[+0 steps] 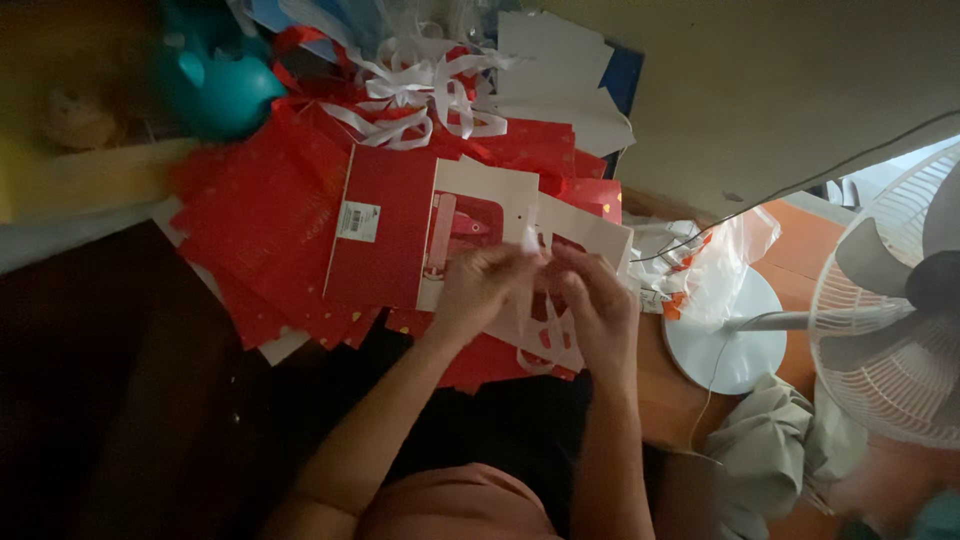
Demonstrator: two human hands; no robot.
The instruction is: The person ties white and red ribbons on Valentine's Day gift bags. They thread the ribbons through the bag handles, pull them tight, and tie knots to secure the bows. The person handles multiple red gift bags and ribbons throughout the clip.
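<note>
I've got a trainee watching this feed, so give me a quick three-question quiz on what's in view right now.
1. True or false: both hands are on the white ribbon.
2. What stands at the right edge? A) a fan B) a lamp C) a bucket
3. What colour are most of the flat cards piled under the hands?

Key:
1. True: the left hand and right hand pinch it over the cut-out card.
2. A: the fan, white.
3. Red: the red cards.

I see a flat red card package [385,235] lying on the red pile, with a small white rectangular label [358,221] near its left edge.
</note>
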